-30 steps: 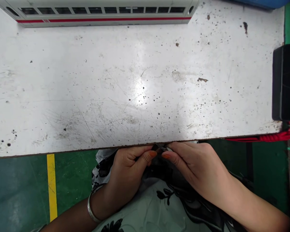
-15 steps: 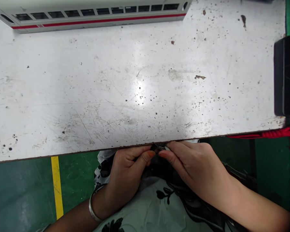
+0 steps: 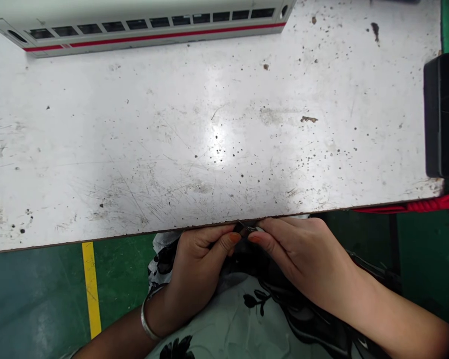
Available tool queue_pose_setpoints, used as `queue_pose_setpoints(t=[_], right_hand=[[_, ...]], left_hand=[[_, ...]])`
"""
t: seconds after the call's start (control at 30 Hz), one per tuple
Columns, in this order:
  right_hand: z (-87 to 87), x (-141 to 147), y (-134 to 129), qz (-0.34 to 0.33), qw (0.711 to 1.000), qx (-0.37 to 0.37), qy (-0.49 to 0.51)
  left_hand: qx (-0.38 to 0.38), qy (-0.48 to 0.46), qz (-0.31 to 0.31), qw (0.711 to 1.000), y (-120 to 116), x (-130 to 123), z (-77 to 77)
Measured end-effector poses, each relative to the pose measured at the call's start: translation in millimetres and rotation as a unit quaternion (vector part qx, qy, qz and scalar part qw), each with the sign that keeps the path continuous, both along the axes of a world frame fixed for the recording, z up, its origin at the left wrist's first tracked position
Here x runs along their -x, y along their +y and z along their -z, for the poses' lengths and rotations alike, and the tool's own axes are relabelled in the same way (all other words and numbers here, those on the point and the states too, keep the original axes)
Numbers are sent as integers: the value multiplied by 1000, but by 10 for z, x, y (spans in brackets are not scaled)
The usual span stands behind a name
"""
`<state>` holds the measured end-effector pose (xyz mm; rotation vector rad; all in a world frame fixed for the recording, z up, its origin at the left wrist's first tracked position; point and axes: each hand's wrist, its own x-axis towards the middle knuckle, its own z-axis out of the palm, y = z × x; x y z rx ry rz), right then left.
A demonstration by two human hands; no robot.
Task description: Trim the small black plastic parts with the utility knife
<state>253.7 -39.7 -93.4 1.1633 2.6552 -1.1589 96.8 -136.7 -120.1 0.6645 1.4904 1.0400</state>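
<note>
Close together at the table's front edge, my two hands are over my lap. My left hand (image 3: pixel 204 259) is closed, thumb against fingers, pinching a small dark piece (image 3: pixel 238 228) that is mostly hidden. My right hand (image 3: pixel 302 254) is closed too, thumb and forefinger around a thin pointed metal tool (image 3: pixel 251 229). Its tip reaches the dark piece, and whether they touch I cannot tell. The tool's kind does not show, since my fingers cover most of it.
The scratched white table (image 3: pixel 164 134) spans the view. At its back left stands a model train car (image 3: pixel 153 37) with dark windows and a red stripe. A black box-like object (image 3: pixel 444 114) is at the right edge, with red cord (image 3: pixel 429 205) below it.
My hands keep the same grip at nearly the same spot. The view has shifted slightly, so more of the table's left edge shows.
</note>
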Motion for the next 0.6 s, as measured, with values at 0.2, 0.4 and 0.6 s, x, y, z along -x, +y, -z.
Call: queue_pose_setpoints(t=[0.2,0.4,0.6], right_hand=[[36,3,-46,-21,996,-81,-18],[62,1,-83,-23,992,-123,-18],[93,6,-101,-16,990,-136,11]], left_hand=[[-12,1,-7,1000,-7,9,13],[-15,0,-10,1000,2,3,4],[-9,-4,-8,1000,-19,8,30]])
